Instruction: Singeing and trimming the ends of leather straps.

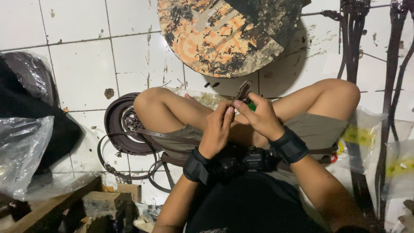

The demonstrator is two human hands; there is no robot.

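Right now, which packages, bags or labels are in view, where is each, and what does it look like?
Clear plastic bag: left on the floor, crumpled, see-through.
Clear bag with yellow label: beside the person's right knee, label a yellow strip.
Second clear bag with yellow label: far right, similar.
No signs or screens.

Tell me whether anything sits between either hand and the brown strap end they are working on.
Nothing visible does. The left hand and right hand both pinch the strap end directly, fingers on it, above the crossed legs.
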